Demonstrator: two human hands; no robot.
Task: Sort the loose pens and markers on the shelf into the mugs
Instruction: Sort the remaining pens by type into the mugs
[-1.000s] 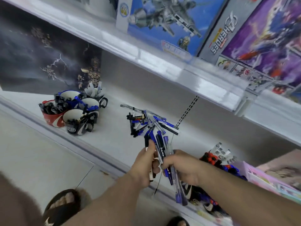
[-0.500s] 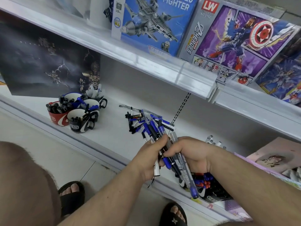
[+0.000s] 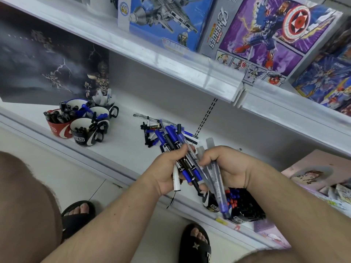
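My left hand [image 3: 167,171] grips a bundle of blue and black markers [image 3: 182,154] in front of the shelf. My right hand [image 3: 226,166] holds clear pens with blue tips [image 3: 216,183] that point down. Behind the hands a pile of loose pens and markers [image 3: 152,131] lies on the white shelf [image 3: 121,145]. At the left stands a cluster of mugs: a red mug [image 3: 57,126] full of black markers, a black-and-white mug [image 3: 83,133] with a few markers, and further mugs [image 3: 98,111] behind with blue pens.
Another black mug with red and blue pens [image 3: 235,204] stands on the shelf under my right wrist. A dark poster box [image 3: 47,61] leans at the back left. Toy boxes [image 3: 256,35] fill the upper shelf. Pink packets [image 3: 313,171] lie at the right. Sandalled feet [image 3: 195,242] stand below.
The hands have drawn the bundle back from the pile toward me. The clear pens have separated into my right hand while the markers stay in my left.
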